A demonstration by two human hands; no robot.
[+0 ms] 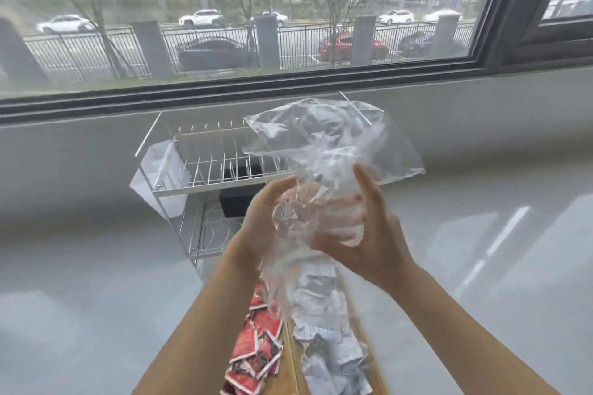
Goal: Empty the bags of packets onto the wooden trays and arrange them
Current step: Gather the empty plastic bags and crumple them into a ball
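Both hands are raised in front of me and crumple a clear plastic bag (333, 144) between them. My left hand (260, 221) presses the bag from the left and my right hand (369, 228) closes on it from the right. The bag looks empty, with its upper part fanning out above the hands. Below my arms, a wooden tray (293, 359) holds red packets (256, 346) on the left side and white packets (330, 353) on the right. My forearms hide part of the tray.
A metal wire dish rack (205, 160) with a white plastic holder (160, 176) and a black box (237, 202) stands behind the hands on the pale glossy counter (481, 266). A large window (256, 26) runs along the back.
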